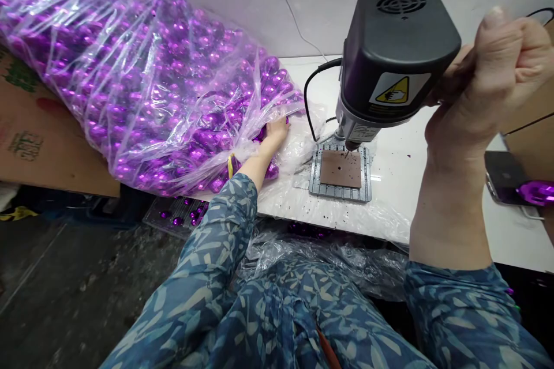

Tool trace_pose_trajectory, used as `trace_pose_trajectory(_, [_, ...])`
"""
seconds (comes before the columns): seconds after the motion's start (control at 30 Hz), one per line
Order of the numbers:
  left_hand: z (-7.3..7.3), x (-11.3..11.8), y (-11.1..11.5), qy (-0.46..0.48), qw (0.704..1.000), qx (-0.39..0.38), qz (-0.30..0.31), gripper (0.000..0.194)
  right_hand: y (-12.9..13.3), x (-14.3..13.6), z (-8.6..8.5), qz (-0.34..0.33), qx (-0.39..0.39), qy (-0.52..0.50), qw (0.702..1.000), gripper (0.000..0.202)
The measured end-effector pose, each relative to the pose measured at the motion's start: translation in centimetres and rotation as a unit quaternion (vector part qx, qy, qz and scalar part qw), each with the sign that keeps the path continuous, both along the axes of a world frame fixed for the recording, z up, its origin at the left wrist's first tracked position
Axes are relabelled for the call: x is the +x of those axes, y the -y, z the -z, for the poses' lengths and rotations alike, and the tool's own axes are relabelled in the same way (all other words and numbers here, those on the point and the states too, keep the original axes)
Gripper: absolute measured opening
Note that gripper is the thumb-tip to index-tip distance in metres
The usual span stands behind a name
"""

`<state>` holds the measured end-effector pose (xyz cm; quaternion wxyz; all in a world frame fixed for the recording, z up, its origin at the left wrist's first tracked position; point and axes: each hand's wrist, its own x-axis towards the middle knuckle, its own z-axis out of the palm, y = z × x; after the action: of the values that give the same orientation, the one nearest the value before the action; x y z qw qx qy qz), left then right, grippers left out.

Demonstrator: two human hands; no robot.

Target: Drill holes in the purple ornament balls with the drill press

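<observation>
My left hand point(276, 131) reaches into the mouth of a clear plastic bag point(151, 63) full of shiny purple faceted balls point(199, 153). Its fingers curl in at a purple ball, and part of them is hidden. My right hand point(502, 66) is raised in a closed grip at the side of a black bench drill press point(400, 40). The feed handle in it is mostly hidden by the hand and the motor housing. Beneath the chuck point(352, 145), a brown board point(340, 169) with a small hole lies on the slotted metal base point(366, 193).
Dark and purple crumbs lie on the white table point(389, 196). A cardboard box point(52, 132) stands under the bag. Another purple ball point(536, 191) is at the right beside a dark device point(502, 176). Clear plastic film point(329, 265) hangs along the table's front edge.
</observation>
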<state>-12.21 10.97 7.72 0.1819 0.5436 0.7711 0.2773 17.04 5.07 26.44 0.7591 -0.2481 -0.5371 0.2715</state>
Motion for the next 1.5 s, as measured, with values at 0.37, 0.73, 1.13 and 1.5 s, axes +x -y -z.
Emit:
trace_pose_trajectory(0.37, [-1.6, 0.5, 8.8, 0.554, 0.828, 0.069, 0.056, 0.026, -0.2, 0.1, 0.2, 0.001, 0.010, 0.000, 1.000, 0.084])
trace_pose_trajectory(0.73, [0.2, 2.9, 14.4, 0.606, 0.790, 0.009, 0.088, 0.041, -0.3, -0.2, 0.2, 0.009, -0.015, -0.020, 1.000, 0.066])
trace_pose_trajectory(1.13, [5.6, 7.5, 11.2, 0.506, 0.842, 0.059, 0.179, 0.071, -0.5, -0.2, 0.3, 0.011, 0.010, 0.009, 1.000, 0.091])
trace_pose_trajectory(1.5, [5.5, 9.3, 10.1, 0.429, 0.878, 0.053, 0.206, 0.060, -1.4, 0.8, 1.1, 0.049, 0.006, 0.066, 0.997, 0.081])
